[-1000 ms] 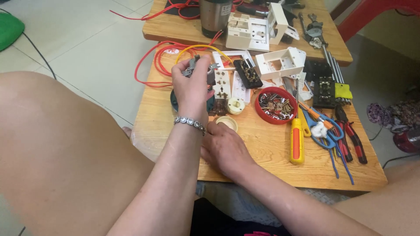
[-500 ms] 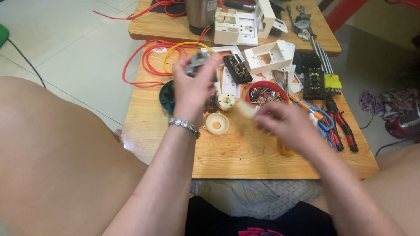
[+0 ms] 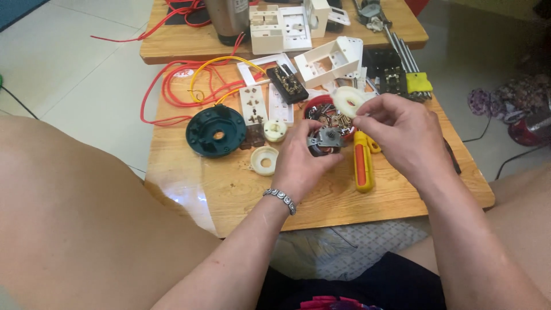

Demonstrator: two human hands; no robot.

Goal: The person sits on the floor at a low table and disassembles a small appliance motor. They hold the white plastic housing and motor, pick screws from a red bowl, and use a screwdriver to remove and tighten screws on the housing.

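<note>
Low wooden table [image 3: 241, 189], glossy varnish, light glare near front-left edge. Second wooden table [image 3: 172, 46] butted behind it. Pale tiled floor [image 3: 86, 74] all around; black cable across the floor at right.

Left hand [image 3: 298, 163] gripping small grey metal motor part [image 3: 326, 139], fingers curled around it, thumb pressed on the side; beaded metal bracelet [image 3: 280, 200] on wrist. Part held just above the table, in front of red round dish [image 3: 321, 109] full of small screws.

Right hand [image 3: 402, 135] pinching white plastic ring [image 3: 348, 100] between thumb and forefinger, other fingers loosely curled. Ring held up just above and right of the motor part, not touching it.

Left of the hands: dark green round plastic housing [image 3: 216, 131], ribbed inside, hole at centre. 2 more white plastic rings [image 3: 265, 161] between housing and left hand. Orange-and-yellow screwdriver [image 3: 363, 166] lying flat under right hand. Red and yellow wires [image 3: 195, 86] looped at back-left. White plastic socket plates and boxes [image 3: 333, 60] behind, matte, rectangular. Steel cylinder [image 3: 227, 17] on rear table.
</note>
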